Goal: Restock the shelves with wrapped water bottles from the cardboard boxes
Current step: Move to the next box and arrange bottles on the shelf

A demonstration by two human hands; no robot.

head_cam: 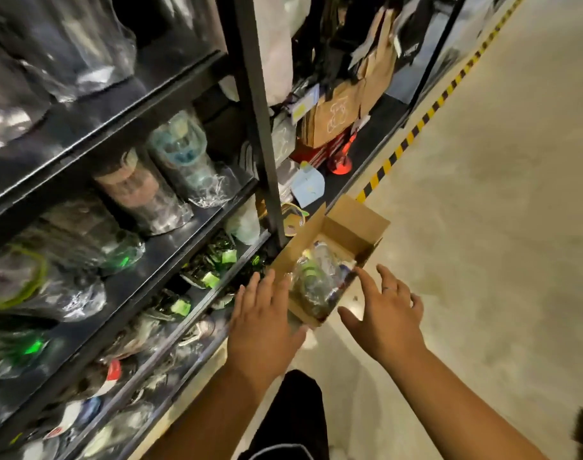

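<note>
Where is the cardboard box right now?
In the head view, the open cardboard box sits low in the middle on the floor, right of the black shelf post, with the left hand and right hand spread beside its near end.

Cardboard box (345,232) top open, flaps up; wrapped bottles (318,280) reachable from above. Black shelf upright (260,127) stands just left of box. Floor (499,227) to right unobstructed; shelf tiers (170,247) crowded with wrapped stock.

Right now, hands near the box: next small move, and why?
Probably lower the left hand and right hand, both open and empty either side of the open brown cardboard box, onto a clear-plastic-wrapped bottle lying inside it.
</note>
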